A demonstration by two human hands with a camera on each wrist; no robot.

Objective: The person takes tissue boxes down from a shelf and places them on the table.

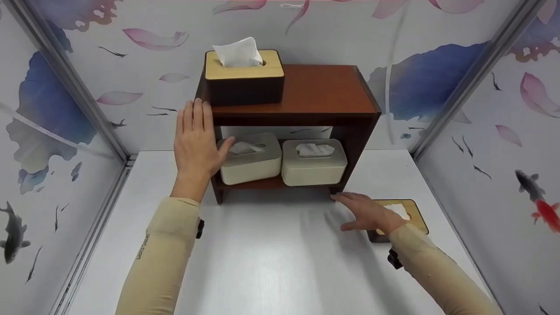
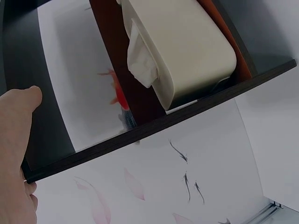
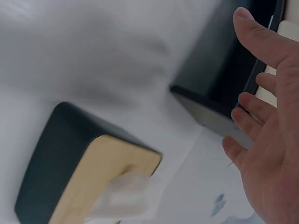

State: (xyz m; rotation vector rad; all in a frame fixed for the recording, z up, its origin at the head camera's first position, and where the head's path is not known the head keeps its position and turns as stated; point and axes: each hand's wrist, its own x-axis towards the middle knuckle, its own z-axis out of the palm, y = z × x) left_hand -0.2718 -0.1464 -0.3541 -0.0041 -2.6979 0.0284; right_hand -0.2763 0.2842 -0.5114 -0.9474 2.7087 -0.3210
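A dark reddish-brown wooden shelf stands on the white table. My left hand lies straight-fingered against its upper left side, the thumb spread out in front. On its top, at the left, sits a black tissue box with a light wood lid. Inside are two cream tissue boxes with grey tops, the left one turned slightly and the right one facing front. My right hand hovers, fingers extended, by the shelf's lower right corner. It partly hides another black, wood-lidded tissue box on the table.
White panels painted with petals and fish enclose the table at the back, left and right. Metal frame posts run along the corners.
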